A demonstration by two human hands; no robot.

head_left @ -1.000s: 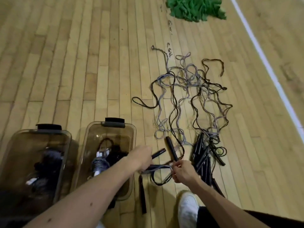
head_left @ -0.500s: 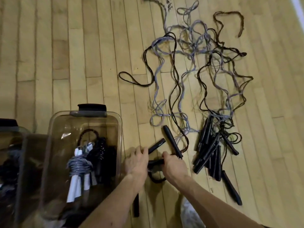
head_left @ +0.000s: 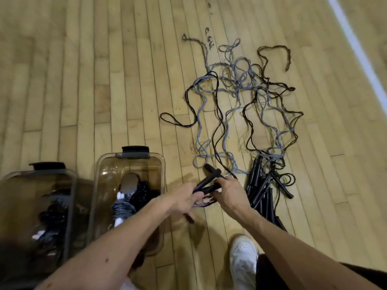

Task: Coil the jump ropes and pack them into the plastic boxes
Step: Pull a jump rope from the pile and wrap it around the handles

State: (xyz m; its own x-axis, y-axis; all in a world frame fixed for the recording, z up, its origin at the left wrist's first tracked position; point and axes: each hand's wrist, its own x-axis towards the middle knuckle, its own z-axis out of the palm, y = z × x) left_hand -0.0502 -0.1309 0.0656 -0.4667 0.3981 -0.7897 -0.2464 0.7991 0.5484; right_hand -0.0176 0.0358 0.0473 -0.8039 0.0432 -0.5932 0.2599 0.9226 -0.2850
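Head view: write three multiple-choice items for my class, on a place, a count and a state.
1. The boxes stand where, relative to the loose ropes? A left B right C on top
2. How many plastic boxes show? A one B two C four
3. The hands are: A both empty B both gripping black handles C inside a box
Key: 1A, left box and right box sit left of the tangle; 2B, only those two show; 3B, left hand and right hand curl round them.
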